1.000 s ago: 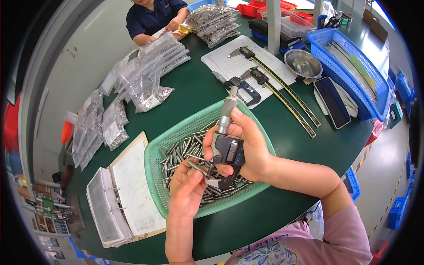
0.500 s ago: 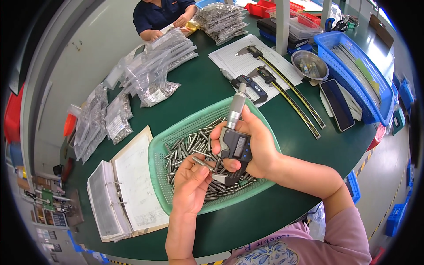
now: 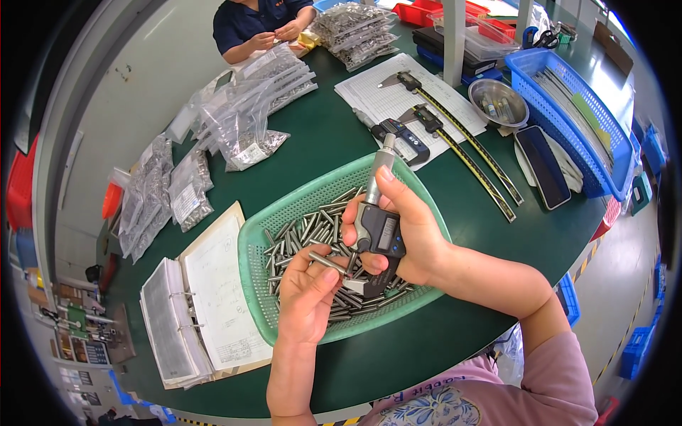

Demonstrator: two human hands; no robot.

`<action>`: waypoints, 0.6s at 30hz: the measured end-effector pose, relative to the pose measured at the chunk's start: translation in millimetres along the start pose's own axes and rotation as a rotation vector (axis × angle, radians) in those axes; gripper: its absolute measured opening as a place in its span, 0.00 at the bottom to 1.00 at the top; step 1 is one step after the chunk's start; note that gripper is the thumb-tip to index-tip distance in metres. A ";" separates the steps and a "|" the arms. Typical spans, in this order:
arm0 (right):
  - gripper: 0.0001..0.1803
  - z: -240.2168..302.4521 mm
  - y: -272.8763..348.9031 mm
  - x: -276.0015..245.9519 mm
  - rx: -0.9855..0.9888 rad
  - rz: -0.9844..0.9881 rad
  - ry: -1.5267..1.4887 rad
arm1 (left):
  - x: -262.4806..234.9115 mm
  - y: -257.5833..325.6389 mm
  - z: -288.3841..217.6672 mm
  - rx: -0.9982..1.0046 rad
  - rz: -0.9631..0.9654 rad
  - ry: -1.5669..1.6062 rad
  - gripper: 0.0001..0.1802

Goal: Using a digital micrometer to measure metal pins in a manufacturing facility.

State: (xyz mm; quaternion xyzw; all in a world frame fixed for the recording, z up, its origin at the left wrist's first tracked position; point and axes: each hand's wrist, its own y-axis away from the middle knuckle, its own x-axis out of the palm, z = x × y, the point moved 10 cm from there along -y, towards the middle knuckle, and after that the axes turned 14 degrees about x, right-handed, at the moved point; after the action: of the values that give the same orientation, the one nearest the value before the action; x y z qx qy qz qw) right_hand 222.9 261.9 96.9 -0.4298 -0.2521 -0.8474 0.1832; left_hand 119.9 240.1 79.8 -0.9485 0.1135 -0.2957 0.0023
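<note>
My right hand (image 3: 415,231) is wrapped round a digital micrometer (image 3: 381,231), its thumb on the grey thimble at the top. Between the thumb and fingers of my left hand (image 3: 310,295) is a steel pin (image 3: 327,263). The pin's right end lies at the micrometer's jaw opening; whether both faces touch it I cannot tell. Both hands are above a green plastic basket (image 3: 266,312), where many loose steel pins (image 3: 312,231) lie in a heap. My right hand and the micrometer hide part of the heap.
An open ring binder (image 3: 213,312) lies left of the basket. Bags of metal parts (image 3: 249,145) are at the far left. Two calipers (image 3: 455,138) and another micrometer (image 3: 405,142) rest on paper sheets. A phone (image 3: 542,167) and blue basket (image 3: 561,121) are right. Another person (image 3: 263,32) sits opposite.
My right thumb has moved up onto the micrometer's thimble. The pin has shifted slightly right, toward the jaws. Across the table, the other person's hands have come together.
</note>
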 end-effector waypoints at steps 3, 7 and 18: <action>0.31 -0.4 -0.7 -0.4 0.001 0.004 -0.008 | 3.7 0.3 -0.8 -0.007 0.000 -0.006 0.19; 0.32 -0.5 -1.2 -0.5 -0.007 -0.003 0.003 | 2.4 0.4 -2.0 0.009 0.029 -0.021 0.20; 0.37 -4.6 -0.5 -1.4 0.036 0.024 -0.014 | 0.0 -4.8 2.7 0.022 0.008 -0.025 0.19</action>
State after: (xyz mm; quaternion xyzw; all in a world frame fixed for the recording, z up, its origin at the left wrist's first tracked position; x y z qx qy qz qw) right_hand 220.5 259.8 93.3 -0.4355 -0.2635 -0.8374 0.1993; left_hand 122.4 244.6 77.9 -0.9517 0.1140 -0.2848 0.0152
